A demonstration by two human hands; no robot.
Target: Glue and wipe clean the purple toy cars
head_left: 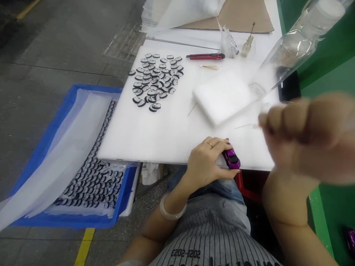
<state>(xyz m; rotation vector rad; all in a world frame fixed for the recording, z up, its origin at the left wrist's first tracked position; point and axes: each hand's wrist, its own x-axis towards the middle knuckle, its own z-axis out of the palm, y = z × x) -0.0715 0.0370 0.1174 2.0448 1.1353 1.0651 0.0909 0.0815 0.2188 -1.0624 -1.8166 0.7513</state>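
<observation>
Left hand (203, 162) pinches a purple toy car (232, 158); blurred right hand (310, 136) is curled, contents unclear. Beyond, a white foam block (224, 96) lies before a red utility knife (205, 56).

The right hand (310, 138) is blurred over the worktop's (166, 136) near right corner, its grip unreadable; at the near edge, the left hand (206, 162) partly hides a purple car (232, 159); beyond the left edge, a white sheet (74, 144) covers part of a blue tray (91, 221); picture right cuts off another purple object (350, 238).
</observation>
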